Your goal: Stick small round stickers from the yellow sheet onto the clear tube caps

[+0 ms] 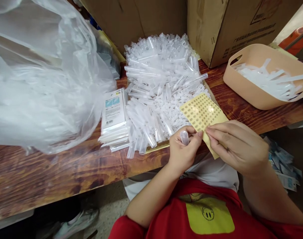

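Observation:
A translucent plastic tube stands out of the curled fingers of my left hand, its open end facing up toward me. The thumb of that hand touches the edge of a yellow sheet of small round stickers. My right hand pinches at the same sheet near its lower left edge; whether a single sticker is between the fingertips I cannot tell. Beyond both hands lies a big heap of clear tubes, with small white plastic pieces in front, partly under the sheet.
Left of the heap is a stack of flat printed packets, beside a large clear bag of white items. A peach basket with white strips stands at the right. Cardboard boxes rise behind. More packets lie below the table at right.

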Demonstrator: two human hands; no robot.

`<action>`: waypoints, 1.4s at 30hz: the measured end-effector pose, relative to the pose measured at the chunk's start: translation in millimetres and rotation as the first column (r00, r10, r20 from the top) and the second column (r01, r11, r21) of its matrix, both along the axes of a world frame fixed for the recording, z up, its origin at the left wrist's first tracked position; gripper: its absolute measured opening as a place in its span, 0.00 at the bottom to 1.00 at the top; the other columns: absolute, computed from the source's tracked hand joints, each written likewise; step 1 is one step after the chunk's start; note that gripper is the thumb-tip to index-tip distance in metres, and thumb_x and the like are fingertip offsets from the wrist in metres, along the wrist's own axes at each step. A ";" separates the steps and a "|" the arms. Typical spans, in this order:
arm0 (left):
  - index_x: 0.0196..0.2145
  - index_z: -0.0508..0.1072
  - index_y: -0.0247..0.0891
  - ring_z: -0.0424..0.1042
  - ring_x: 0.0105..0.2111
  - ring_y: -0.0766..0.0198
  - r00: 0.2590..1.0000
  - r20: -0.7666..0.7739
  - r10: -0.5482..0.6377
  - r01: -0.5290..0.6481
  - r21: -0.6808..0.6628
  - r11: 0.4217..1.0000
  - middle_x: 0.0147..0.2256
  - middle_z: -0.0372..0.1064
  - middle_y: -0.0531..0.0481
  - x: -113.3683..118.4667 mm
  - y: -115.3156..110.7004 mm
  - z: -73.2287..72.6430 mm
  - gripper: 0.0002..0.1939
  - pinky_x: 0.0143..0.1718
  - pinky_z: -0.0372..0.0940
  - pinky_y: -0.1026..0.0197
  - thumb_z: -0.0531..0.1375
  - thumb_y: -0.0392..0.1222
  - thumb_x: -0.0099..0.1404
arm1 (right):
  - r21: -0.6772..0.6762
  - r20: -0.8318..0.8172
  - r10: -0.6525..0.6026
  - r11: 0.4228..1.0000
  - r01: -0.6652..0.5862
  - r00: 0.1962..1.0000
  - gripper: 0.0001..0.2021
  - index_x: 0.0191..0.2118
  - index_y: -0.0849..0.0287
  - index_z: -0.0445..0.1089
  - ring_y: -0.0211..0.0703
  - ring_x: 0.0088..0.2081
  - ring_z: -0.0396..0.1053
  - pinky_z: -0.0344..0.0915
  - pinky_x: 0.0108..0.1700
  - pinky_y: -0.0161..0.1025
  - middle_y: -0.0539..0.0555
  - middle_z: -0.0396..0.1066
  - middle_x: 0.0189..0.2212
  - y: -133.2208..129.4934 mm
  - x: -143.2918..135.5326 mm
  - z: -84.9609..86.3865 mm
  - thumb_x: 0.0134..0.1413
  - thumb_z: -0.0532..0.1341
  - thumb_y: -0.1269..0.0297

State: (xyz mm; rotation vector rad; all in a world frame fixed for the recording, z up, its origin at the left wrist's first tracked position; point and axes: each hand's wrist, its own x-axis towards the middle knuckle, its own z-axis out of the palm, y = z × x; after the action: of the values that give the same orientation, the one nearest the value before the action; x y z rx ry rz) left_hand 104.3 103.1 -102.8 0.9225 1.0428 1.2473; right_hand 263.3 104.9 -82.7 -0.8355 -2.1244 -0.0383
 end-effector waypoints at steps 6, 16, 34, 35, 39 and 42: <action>0.26 0.65 0.37 0.59 0.11 0.74 0.997 -0.017 -0.071 0.072 0.015 0.997 0.13 0.62 0.60 -4.0 -3.8 2.8 0.22 0.12 0.52 0.72 0.69 0.55 0.60 | -0.025 0.017 0.005 1.000 -0.005 1.000 0.12 0.46 0.69 0.74 0.49 0.43 0.78 0.76 0.49 0.44 0.62 0.79 0.40 -3.1 -0.2 9.4 0.56 0.65 0.81; 0.28 0.71 0.36 0.67 0.18 0.71 0.935 -0.346 0.074 0.060 0.359 0.931 0.19 0.70 0.54 -6.0 -13.2 -4.9 0.12 0.21 0.62 0.68 0.63 0.43 0.68 | 0.003 0.148 -0.119 0.993 0.119 0.982 0.07 0.44 0.70 0.74 0.49 0.43 0.78 0.75 0.51 0.45 0.61 0.80 0.40 -16.5 -6.3 20.6 0.59 0.64 0.79; 0.26 0.69 0.37 0.67 0.14 0.71 0.997 -0.080 0.022 -0.017 0.071 0.997 0.16 0.68 0.56 7.4 -15.1 -4.0 0.18 0.18 0.62 0.70 0.66 0.52 0.64 | -0.128 -0.272 -0.194 0.978 0.164 0.943 0.11 0.38 0.58 0.76 0.44 0.37 0.79 0.77 0.44 0.42 0.54 0.80 0.35 0.8 -7.0 -10.3 0.52 0.67 0.80; 0.26 0.69 0.37 0.66 0.14 0.71 0.993 -0.111 0.025 -0.016 0.083 0.996 0.15 0.66 0.56 6.5 -15.4 -6.0 0.18 0.17 0.60 0.70 0.65 0.51 0.65 | -0.158 -0.318 -0.211 0.973 0.168 0.924 0.11 0.38 0.56 0.76 0.44 0.36 0.79 0.77 0.43 0.42 0.52 0.80 0.35 1.2 -6.2 -11.7 0.51 0.67 0.80; 0.27 0.72 0.36 0.66 0.20 0.71 0.962 -0.271 0.044 0.015 0.214 0.977 0.21 0.69 0.54 1.5 -16.2 -13.8 0.15 0.23 0.61 0.68 0.63 0.47 0.68 | -0.187 -0.395 -0.206 0.972 0.141 0.895 0.13 0.39 0.54 0.77 0.46 0.37 0.79 0.78 0.42 0.45 0.51 0.80 0.36 -2.7 -3.3 -3.1 0.51 0.67 0.79; 0.29 0.73 0.37 0.69 0.23 0.69 0.943 -0.331 0.041 0.069 0.314 0.947 0.24 0.73 0.52 -2.4 -15.7 -15.6 0.12 0.27 0.64 0.67 0.62 0.46 0.68 | -0.131 -0.274 -0.001 0.991 -0.036 0.962 0.12 0.42 0.55 0.75 0.44 0.38 0.79 0.78 0.42 0.42 0.53 0.80 0.38 -6.0 -2.6 12.4 0.54 0.66 0.78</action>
State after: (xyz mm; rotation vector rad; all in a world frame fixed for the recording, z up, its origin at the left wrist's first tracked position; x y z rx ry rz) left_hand 101.9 87.4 -118.4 1.4308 1.1079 1.2992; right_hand 260.7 98.9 -70.3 -0.8479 -1.8873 0.2209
